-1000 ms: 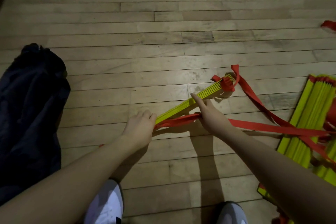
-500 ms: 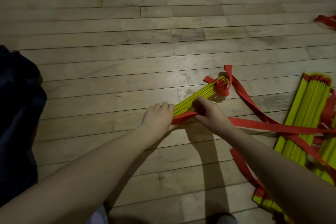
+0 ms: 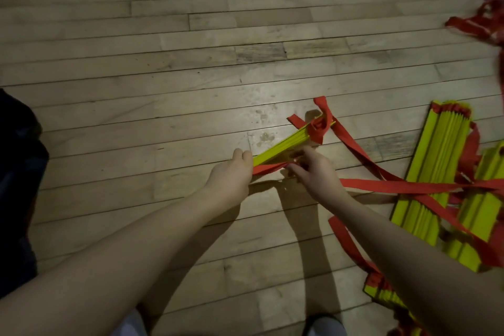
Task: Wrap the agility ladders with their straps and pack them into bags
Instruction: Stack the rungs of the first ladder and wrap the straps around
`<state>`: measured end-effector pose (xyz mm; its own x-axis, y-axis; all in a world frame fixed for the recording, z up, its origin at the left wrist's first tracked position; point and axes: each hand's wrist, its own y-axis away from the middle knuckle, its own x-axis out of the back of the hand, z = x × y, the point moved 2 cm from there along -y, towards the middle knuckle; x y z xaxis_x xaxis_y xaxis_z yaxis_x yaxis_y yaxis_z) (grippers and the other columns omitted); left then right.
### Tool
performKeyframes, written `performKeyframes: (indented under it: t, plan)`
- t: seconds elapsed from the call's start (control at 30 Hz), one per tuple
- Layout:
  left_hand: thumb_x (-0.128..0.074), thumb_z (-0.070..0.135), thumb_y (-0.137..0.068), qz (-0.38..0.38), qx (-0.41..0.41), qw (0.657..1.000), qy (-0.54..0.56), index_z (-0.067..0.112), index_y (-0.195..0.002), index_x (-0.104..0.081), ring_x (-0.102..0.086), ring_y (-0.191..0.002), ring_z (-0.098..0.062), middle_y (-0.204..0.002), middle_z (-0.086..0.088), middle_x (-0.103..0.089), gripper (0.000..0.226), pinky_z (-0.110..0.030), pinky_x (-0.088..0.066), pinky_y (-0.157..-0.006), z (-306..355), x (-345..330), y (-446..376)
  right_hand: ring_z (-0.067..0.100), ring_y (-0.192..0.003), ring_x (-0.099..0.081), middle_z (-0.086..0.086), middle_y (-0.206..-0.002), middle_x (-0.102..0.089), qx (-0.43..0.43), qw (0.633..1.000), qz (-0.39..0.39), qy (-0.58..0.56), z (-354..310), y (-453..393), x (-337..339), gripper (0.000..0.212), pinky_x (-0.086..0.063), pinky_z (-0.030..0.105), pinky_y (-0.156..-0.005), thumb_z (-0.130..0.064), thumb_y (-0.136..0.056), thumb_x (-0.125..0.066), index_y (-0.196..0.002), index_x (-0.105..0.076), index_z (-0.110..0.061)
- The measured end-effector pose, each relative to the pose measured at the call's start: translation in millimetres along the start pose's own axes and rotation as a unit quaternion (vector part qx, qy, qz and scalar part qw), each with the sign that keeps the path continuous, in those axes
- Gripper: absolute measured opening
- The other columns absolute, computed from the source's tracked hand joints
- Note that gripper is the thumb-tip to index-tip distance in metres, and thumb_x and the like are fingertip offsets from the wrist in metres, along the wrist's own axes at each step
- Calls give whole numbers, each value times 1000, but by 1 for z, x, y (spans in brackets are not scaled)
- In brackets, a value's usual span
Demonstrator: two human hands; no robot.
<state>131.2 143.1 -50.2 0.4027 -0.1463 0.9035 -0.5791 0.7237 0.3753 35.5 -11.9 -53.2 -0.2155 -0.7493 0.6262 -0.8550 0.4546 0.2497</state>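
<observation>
Yellow ladder bundle (image 3: 283, 144) held low over the wooden floor (image 3: 191, 63), gripped at its near end by left hand (image 3: 231, 174), red strap (image 3: 381, 185) pinched across it by right hand (image 3: 313, 169).

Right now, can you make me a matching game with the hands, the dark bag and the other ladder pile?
Things:
1. left hand
2. right hand
3. dark bag
4. second ladder stack

Places or states:
A. lies flat on the floor at the right
B. pinches the red strap
C. sits at the left edge
D. grips the yellow rung bundle

Pairs: 1-D, 2-B, 3-C, 4-A
</observation>
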Motion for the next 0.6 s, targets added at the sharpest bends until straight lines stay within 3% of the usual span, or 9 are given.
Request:
performKeyframes:
  t: [0.07,0.2,0.3,0.37,0.4,0.47,0.57,0.6]
  plan:
    - [-46,5,-90,-5,-25,1000,7,7,-115,-39,-57,-90,-35,-116,-13,-44,26,-39,-36,-62,-4,0,13,11,-70,-57,1,-79,-58,-16,999,44,-28,-7,6,2,35,-47,17,-64,-13,-83,-73,-106,-46,-8]
    - [-45,12,-93,-7,-29,1000,-1,9,-117,-37,-58,-95,-33,-113,-11,-55,26,-36,-37,-64,-11,5,32,5,-63,-46,-1,-74,-44,-19,993,89,-75,-25,22,-6,51,-43,12,-59,-5,-79,-76,-110,-36,-10]
    - [-45,12,-93,-5,-30,1000,3,9,-117,-36,-58,-95,-33,-111,-11,-56,25,-35,-35,-64,-14,9,44,0,-81,-55,-5,-96,-53,0,993,96,-69,-35,31,-10,69,-45,5,-71,-5,-81,-74,-135,-30,-9]
    - [-45,12,-94,-4,-35,999,12,10,-117,-36,-58,-93,-32,-110,-12,-56,25,-36,-37,-64,-17,9,52,14,-112,-54,5,-128,-49,11,993,110,-36,-38,37,-11,83,-47,16,-91,-9,-83,-73,-147,-20,-12]
    - [-45,11,-94,-2,-40,999,17,10,-118,-36,-59,-91,-32,-110,-12,-55,27,-37,-39,-64,-17,9,55,21,-119,-51,10,-136,-41,10,993,118,-10,-39,40,-11,86,-45,23,-94,-11,-84,-72,-149,-17,-13]
    - [-46,12,-94,4,-52,998,23,10,-121,-35,-59,-90,-31,-110,-11,-55,30,-37,-39,-64,-18,9,61,26,-115,-52,16,-141,-33,-1,991,126,32,-41,45,-11,84,-43,25,-88,-15,-87,-69,-151,-15,-13]
    - [-46,15,-94,19,-68,997,21,12,-120,-34,-58,-84,-29,-110,-9,-53,29,-34,-36,-60,-19,10,72,16,-93,-54,17,-146,-28,2,988,124,93,-45,51,-4,83,-53,38,-82,-26,-87,-70,-150,-18,-16]
    - [-47,16,-94,21,-72,997,28,12,-118,-34,-56,-79,-27,-108,-8,-52,28,-34,-36,-59,-20,10,75,15,-93,-53,16,-147,-28,11,987,117,105,-47,53,-1,83,-54,42,-81,-29,-86,-71,-150,-19,-16]
